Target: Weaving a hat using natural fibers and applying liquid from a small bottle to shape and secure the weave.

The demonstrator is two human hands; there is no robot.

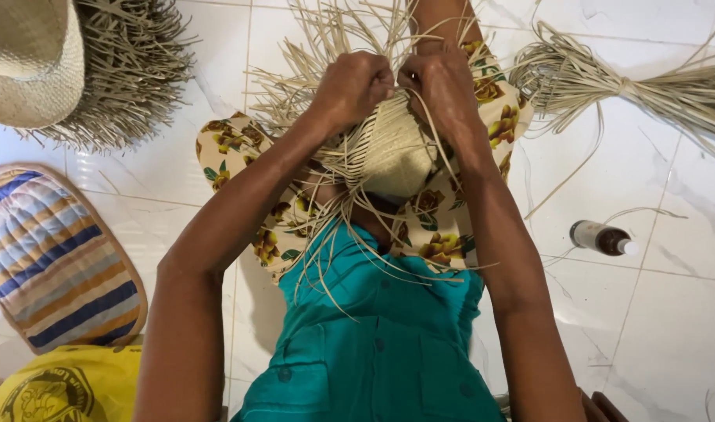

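2 hands work on a half-woven straw piece [388, 152] that rests on the person's lap, above the flowered cloth [443, 234]. The left hand [351, 87] has its fingers closed tight on the loose straw strands [326, 35], and the right hand [443, 90] also pinches strands, just beside it. A small bottle [603, 238] lies on the white tiled floor [670, 312] near its right edge. A straw bundle [607, 82] lies toward the top right corner, a striped cushion [48, 258] at the left edge.

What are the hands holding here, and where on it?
Both the left hand and right hand grip the half-woven straw piece at its top edge, among the loose strands.
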